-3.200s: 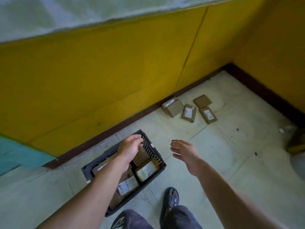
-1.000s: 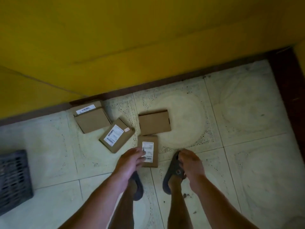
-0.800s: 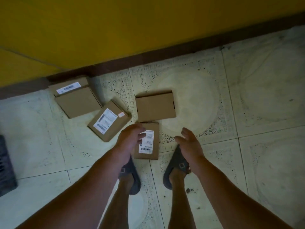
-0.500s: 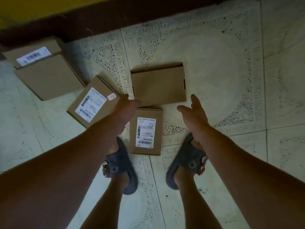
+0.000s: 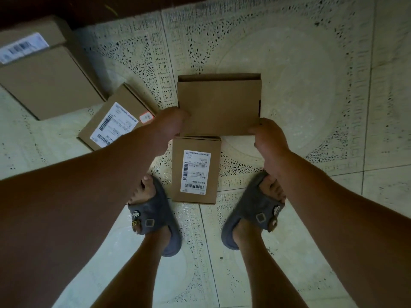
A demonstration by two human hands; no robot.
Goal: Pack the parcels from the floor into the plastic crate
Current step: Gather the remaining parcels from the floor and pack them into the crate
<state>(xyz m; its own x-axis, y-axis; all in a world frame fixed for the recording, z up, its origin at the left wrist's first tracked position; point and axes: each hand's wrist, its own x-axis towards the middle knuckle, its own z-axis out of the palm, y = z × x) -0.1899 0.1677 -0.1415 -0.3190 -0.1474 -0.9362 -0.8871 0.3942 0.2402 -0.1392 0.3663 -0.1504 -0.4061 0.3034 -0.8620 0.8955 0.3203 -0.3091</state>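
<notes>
plain parcel (image 5: 219,105), left hand (image 5: 171,124), right hand (image 5: 268,138) gripping near corners

Centre: plain-topped parcel (image 5: 219,103) on the floor (image 5: 311,85).
Just before it: labelled parcel (image 5: 195,170), between two sandals (image 5: 155,218).
Left: tilted parcel (image 5: 117,121); behind it, far left, large parcel (image 5: 44,81) against the skirting (image 5: 100,7).
Plain-topped parcel's near corners: left hand (image 5: 171,123), right hand (image 5: 266,134).

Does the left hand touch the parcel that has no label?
Touching. In the head view the left hand lays its thumb over the near left corner of the plain parcel.
</notes>
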